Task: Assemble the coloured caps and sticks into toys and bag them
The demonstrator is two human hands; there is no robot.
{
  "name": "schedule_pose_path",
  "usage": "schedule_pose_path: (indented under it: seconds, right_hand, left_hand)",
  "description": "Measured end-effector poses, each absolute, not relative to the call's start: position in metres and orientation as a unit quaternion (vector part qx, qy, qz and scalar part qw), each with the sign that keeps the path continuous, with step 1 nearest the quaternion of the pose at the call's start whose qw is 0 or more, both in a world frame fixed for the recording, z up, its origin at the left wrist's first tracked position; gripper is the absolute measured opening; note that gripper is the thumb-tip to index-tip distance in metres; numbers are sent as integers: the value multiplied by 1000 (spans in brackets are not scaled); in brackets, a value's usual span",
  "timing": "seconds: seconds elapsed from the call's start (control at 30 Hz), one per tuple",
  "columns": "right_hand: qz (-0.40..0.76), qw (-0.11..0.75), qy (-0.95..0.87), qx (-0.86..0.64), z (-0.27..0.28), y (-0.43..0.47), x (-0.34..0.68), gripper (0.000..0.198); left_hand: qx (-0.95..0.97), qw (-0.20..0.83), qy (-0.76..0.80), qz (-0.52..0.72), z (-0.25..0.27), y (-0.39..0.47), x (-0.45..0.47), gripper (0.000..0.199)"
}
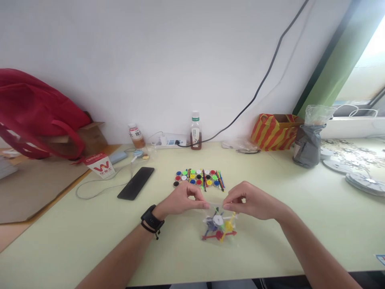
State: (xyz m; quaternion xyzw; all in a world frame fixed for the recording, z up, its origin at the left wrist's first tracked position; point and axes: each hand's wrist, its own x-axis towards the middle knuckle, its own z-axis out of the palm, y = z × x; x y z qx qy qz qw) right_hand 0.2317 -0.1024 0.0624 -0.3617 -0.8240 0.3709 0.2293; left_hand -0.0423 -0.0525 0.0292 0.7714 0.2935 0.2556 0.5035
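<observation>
A clear plastic bag point(230, 241) hangs between my two hands, pinched along its top edge. Inside it show colourful plastic spinner pieces: a white disc point(218, 220), a red arrow point(219, 236), a yellow piece point(230, 225) and a blue one. My left hand point(185, 198), with a black watch on the wrist, holds the bag's upper left corner between thumb and finger. The upper right corner is pinched in my right hand point(248, 200). Just beyond, coloured discs point(198, 176) and thin arrow sticks point(221, 180) lie in rows, partly hidden by my left hand.
A black phone point(136, 184) and a red-white box point(100, 165) lie to the left. Along the wall stand a brown-liquid bottle point(195, 132), a power strip point(171, 140) and a striped bag point(275, 130). At right are a grey bag point(308, 144) and grey discs point(367, 180).
</observation>
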Motion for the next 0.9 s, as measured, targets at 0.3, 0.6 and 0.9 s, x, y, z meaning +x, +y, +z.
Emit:
schedule_pose_path:
  seconds: [0.3,0.6,0.9]
  right_hand:
    - [56,235,-739,-629,76,-95,352,37]
    - [-138,57,-678,-720,6,-16,319,33]
    - [39,186,-728,-659,-8,-21,274,24]
  left_hand:
    - [713,482,389,329,14,-43,-37,35]
    - [746,387,411,353,3,-40,-37,38]
    - [846,165,373,344,-7,-53,-20,18]
